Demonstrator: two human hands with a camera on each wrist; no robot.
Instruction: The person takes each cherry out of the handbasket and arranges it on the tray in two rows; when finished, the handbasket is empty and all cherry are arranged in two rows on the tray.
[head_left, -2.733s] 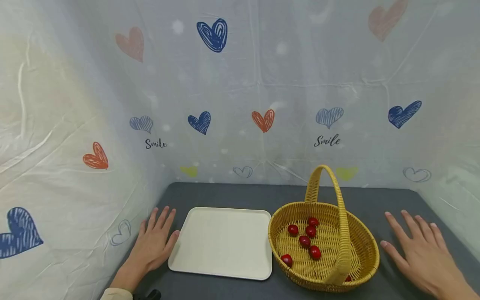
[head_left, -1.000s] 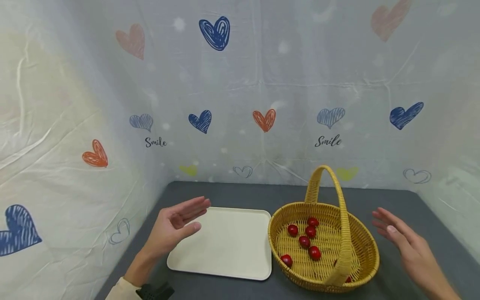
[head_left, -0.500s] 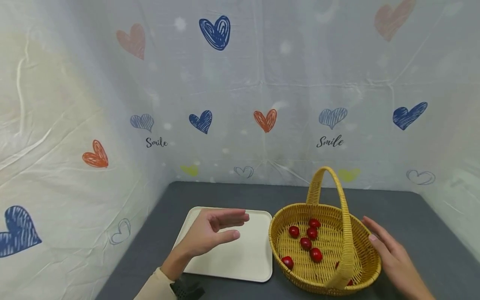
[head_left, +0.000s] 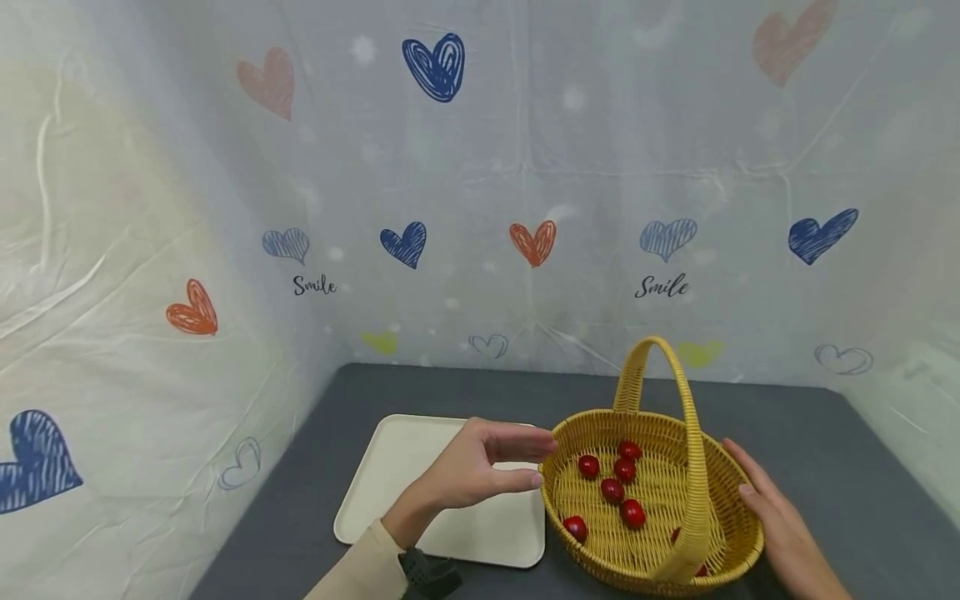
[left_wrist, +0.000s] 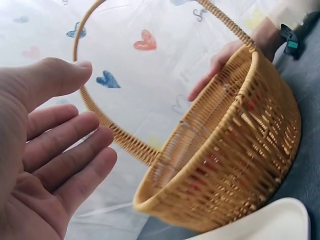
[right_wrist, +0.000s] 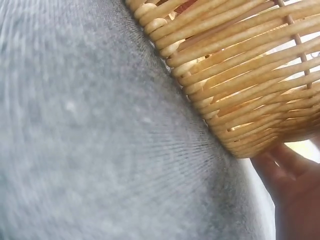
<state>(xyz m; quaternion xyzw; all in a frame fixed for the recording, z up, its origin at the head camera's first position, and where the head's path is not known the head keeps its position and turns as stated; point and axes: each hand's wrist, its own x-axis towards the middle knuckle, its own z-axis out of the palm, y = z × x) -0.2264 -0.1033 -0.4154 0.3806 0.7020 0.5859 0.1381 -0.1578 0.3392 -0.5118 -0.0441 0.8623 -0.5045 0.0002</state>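
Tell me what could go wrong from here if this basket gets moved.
The red fruits lie loose in the basket, so a tilt could send them rolling to one side. The right hand is at the basket's right side while the left hand, fingers straight, has no grip on it; a push from one side alone might skew it. The tray sits close by on the left, so a slide that way could bump it.
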